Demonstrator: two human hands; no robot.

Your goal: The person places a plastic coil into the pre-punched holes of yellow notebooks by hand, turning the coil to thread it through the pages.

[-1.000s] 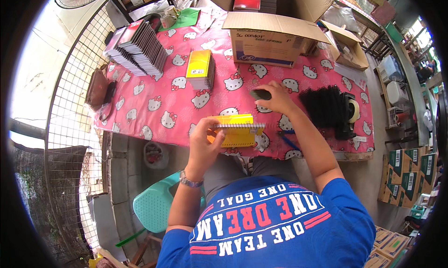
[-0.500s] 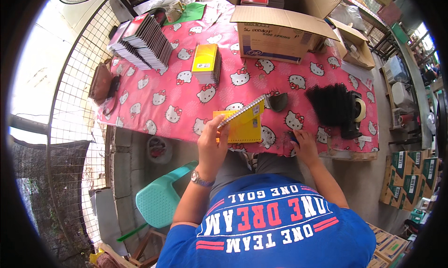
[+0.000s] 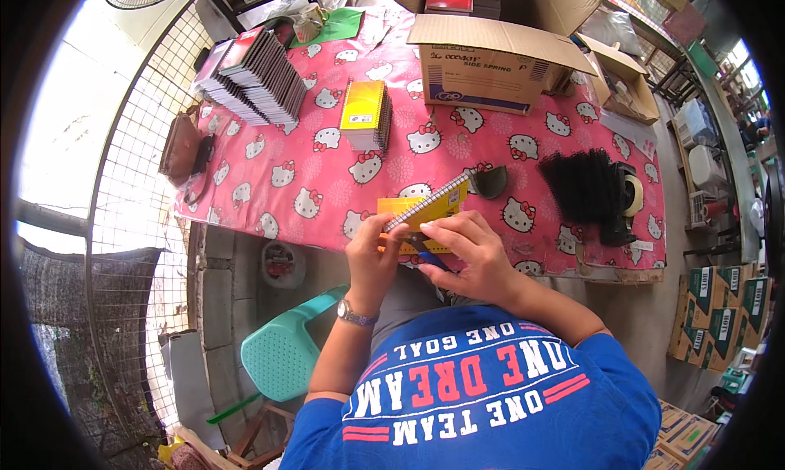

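Note:
My left hand (image 3: 372,245) grips a yellow spiral notebook (image 3: 441,202) by its near-left end. The notebook is tilted up, with its wire spine on top. Under it, another yellow notebook (image 3: 392,206) lies flat at the table's near edge, partly covered. My right hand (image 3: 474,253) is closed on a small tool with dark blue handles (image 3: 432,256), perhaps pliers. The tool's tip is close to the spine's near end, beside my left fingers; whether it touches the wire is hidden.
The pink patterned table (image 3: 278,204) bears a stack of yellow notebooks (image 3: 365,118), taller notebook stacks (image 3: 262,73), a brown pouch (image 3: 180,147) and a cardboard box (image 3: 482,77). A dark rounded object (image 3: 491,182), black bristly pile (image 3: 576,184) and tape dispenser (image 3: 623,204) are rightward. A green stool (image 3: 282,355) stands below left.
My right hand has moved left from the table's edge to the notebook, bringing the blue-handled tool up with it. My left hand still holds the tilted notebook in nearly the same place.

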